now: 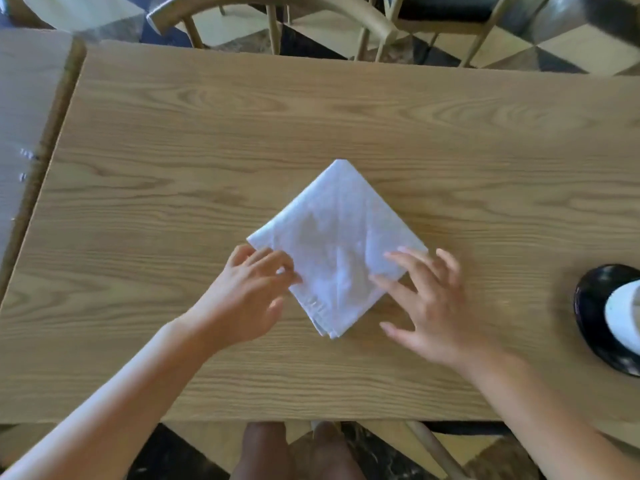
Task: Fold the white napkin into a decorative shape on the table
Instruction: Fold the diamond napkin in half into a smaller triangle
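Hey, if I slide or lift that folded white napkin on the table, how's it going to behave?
The napkin is probably floppy: it is thin cloth with soft creases, so lifted by one corner it would likely droop and unfold. It looks light, lying flat in stacked layers at its near corner. Pushed across the smooth wooden table, it may slide easily, but the layers could shift apart.

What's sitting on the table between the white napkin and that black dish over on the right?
Only the person's right hand, beside the napkin. Past it, bare table runs to the black dish, as the head view shows.
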Action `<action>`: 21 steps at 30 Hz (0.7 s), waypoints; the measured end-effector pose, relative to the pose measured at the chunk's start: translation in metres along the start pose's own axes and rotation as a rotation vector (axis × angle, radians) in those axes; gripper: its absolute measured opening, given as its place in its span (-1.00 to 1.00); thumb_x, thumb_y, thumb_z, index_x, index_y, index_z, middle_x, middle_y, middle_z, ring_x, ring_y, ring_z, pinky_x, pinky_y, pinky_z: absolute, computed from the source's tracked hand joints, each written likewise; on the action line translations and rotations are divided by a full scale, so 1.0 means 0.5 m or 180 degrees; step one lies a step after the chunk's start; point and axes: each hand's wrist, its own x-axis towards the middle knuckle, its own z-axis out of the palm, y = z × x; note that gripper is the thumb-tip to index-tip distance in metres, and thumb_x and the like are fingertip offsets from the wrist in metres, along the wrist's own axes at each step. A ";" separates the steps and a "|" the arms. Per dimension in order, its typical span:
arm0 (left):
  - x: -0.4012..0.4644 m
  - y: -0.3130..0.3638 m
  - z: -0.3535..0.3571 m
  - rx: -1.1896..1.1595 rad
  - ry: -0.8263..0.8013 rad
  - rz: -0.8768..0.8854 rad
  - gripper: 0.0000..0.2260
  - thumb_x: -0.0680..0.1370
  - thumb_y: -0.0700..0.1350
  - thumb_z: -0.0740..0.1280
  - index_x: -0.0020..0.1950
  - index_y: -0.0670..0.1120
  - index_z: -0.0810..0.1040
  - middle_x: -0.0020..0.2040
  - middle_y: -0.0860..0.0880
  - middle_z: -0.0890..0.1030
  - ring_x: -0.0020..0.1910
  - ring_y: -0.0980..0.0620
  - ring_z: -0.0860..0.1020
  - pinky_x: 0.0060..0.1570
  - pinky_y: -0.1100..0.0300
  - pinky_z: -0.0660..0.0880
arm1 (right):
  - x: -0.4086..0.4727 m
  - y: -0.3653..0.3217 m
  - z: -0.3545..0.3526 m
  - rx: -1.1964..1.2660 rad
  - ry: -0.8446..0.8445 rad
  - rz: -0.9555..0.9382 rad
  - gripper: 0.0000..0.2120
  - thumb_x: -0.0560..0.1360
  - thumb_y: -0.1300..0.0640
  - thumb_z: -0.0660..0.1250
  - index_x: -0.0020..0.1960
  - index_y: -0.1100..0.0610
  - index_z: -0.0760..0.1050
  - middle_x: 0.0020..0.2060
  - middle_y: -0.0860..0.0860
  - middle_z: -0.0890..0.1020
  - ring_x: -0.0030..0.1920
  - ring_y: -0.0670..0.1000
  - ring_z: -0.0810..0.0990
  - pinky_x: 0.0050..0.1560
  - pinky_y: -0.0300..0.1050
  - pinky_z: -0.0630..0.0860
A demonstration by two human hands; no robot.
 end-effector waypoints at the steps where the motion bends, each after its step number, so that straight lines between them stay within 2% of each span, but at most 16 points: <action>1: -0.016 -0.008 0.018 0.0021 -0.0051 0.0035 -0.67 0.28 -0.20 0.45 0.04 -0.08 0.64 -0.05 -0.04 0.61 -0.04 -0.08 0.58 0.06 0.09 0.28 | -0.022 0.000 0.026 0.0090 -0.0071 0.0090 -0.49 0.30 -0.06 0.45 0.21 0.06 0.52 0.26 0.17 0.50 0.34 0.16 0.40 0.28 0.26 0.24; 4: 0.002 -0.020 0.030 -0.0198 0.0526 -0.0146 -0.73 0.43 -0.05 0.28 0.07 -0.08 0.61 -0.02 -0.04 0.61 -0.01 -0.02 0.51 0.04 0.13 0.29 | -0.011 0.005 0.061 0.0469 0.0258 0.0457 -0.49 0.48 -0.11 0.18 0.38 0.03 0.31 0.43 0.16 0.29 0.47 0.10 0.15 0.37 0.23 0.07; 6: 0.044 -0.018 0.036 -0.0137 0.0818 -0.0249 -0.66 0.49 0.00 0.22 0.19 -0.11 0.56 0.16 -0.10 0.58 0.15 -0.08 0.49 0.16 0.08 0.31 | 0.036 0.010 0.073 0.0525 0.0311 0.0589 -0.46 0.52 -0.13 0.11 0.46 0.00 0.18 0.50 0.13 0.13 0.51 0.09 0.01 0.40 0.23 -0.01; 7: 0.065 -0.012 0.043 0.0003 0.0746 -0.0250 -0.60 0.51 0.05 0.19 0.27 -0.10 0.50 0.28 -0.14 0.51 0.28 -0.11 0.43 0.25 0.00 0.27 | 0.062 0.012 0.079 0.0491 0.0245 0.0606 -0.43 0.52 -0.15 0.08 0.48 -0.03 0.11 0.51 0.10 0.05 0.51 0.08 -0.06 0.41 0.25 -0.06; 9: 0.094 0.001 0.067 0.0309 0.0275 -0.0254 -0.45 0.50 0.20 0.13 0.44 0.00 0.32 0.49 -0.14 0.26 0.48 -0.10 0.18 0.37 -0.20 0.10 | 0.103 0.015 0.097 0.0373 0.0009 0.0582 -0.40 0.52 -0.22 0.03 0.50 -0.07 0.02 0.52 0.05 -0.06 0.51 0.09 -0.13 0.41 0.30 -0.12; 10: 0.100 0.005 0.084 0.0398 0.0052 -0.0305 -0.39 0.48 0.27 0.10 0.48 0.05 0.22 0.53 -0.12 0.15 0.51 -0.08 0.07 0.38 -0.27 0.01 | 0.114 0.016 0.109 0.0300 -0.0102 0.0576 -0.38 0.50 -0.24 0.03 0.50 -0.09 0.01 0.52 0.06 -0.05 0.52 0.11 -0.12 0.41 0.32 -0.11; 12: 0.099 0.005 0.120 0.0503 -0.0132 -0.0418 -0.31 0.43 0.35 0.08 0.50 0.11 0.13 0.55 -0.07 0.07 0.52 -0.08 0.01 0.36 -0.35 -0.04 | 0.122 0.017 0.134 0.0173 -0.0260 0.0597 -0.35 0.47 -0.27 0.06 0.50 -0.09 0.05 0.53 0.07 0.05 0.52 0.14 -0.04 0.40 0.37 -0.03; 16: 0.080 -0.004 0.148 0.0594 -0.0059 -0.0375 -0.25 0.36 0.39 0.14 0.49 0.12 0.17 0.53 -0.09 0.14 0.51 -0.10 0.09 0.32 -0.38 0.02 | 0.098 0.015 0.163 -0.0010 -0.0283 0.0640 -0.34 0.44 -0.30 0.06 0.49 -0.12 0.07 0.51 0.05 0.14 0.51 0.13 0.05 0.37 0.38 0.05; 21: 0.024 0.021 0.160 0.0552 -0.0018 -0.0058 -0.17 0.25 0.48 0.18 0.47 0.16 0.22 0.52 -0.20 0.15 0.50 -0.18 0.09 0.27 -0.46 0.01 | 0.032 -0.011 0.168 -0.0069 -0.0248 0.0621 -0.32 0.43 -0.31 0.06 0.50 -0.13 0.02 0.52 0.07 0.12 0.51 0.14 0.03 0.37 0.39 0.05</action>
